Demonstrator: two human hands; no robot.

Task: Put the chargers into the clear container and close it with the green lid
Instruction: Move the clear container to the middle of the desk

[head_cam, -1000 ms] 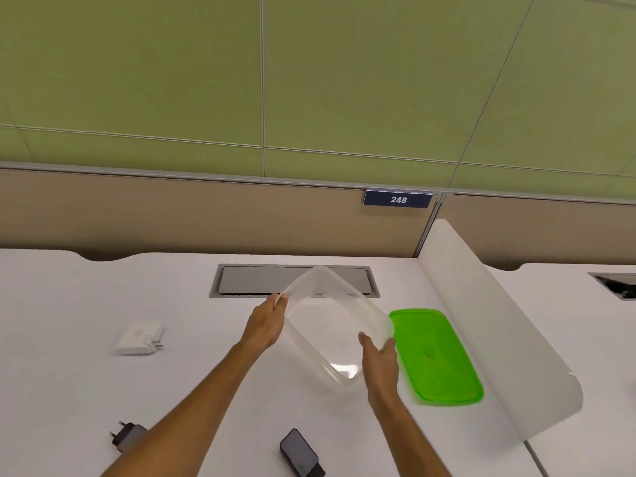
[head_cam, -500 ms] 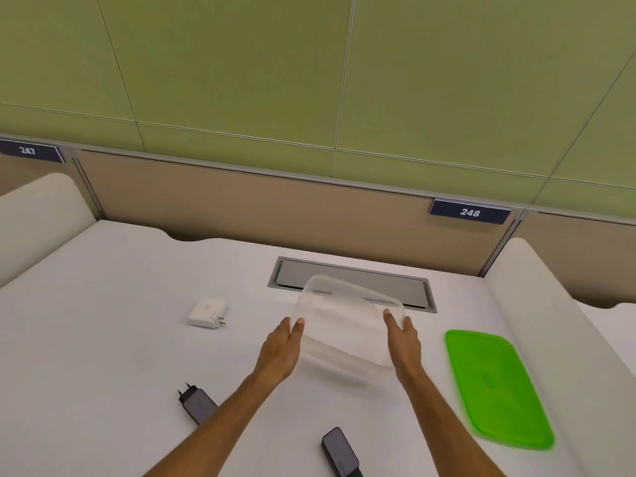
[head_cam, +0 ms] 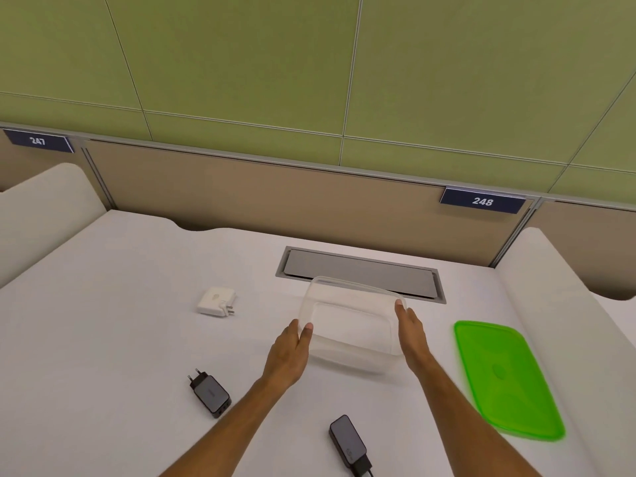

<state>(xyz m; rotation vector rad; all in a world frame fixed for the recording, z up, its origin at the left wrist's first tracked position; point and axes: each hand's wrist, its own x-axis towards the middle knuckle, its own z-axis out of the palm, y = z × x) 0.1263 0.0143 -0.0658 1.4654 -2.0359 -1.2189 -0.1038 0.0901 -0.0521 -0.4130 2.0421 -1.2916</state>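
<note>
The clear container (head_cam: 351, 325) sits level in the middle of the white desk, its opening up and nothing inside it. My left hand (head_cam: 290, 352) grips its left end, thumb on the rim. My right hand (head_cam: 411, 330) presses flat against its right end. The green lid (head_cam: 504, 376) lies flat on the desk to the right of the container. A white charger (head_cam: 216, 301) lies to the left. A dark charger with round pins (head_cam: 209, 394) rests near my left forearm. Another dark charger (head_cam: 348, 442) lies between my forearms.
A grey cable hatch (head_cam: 361, 275) is set into the desk just behind the container. White curved dividers stand at the left (head_cam: 44, 208) and right (head_cam: 550, 284) sides. A beige back panel (head_cam: 275, 194) closes the far edge.
The container was tilted up on its corner between my hands a second ago; it now sits level and lower on the desk. The view has swung left, showing more of the chargers.
</note>
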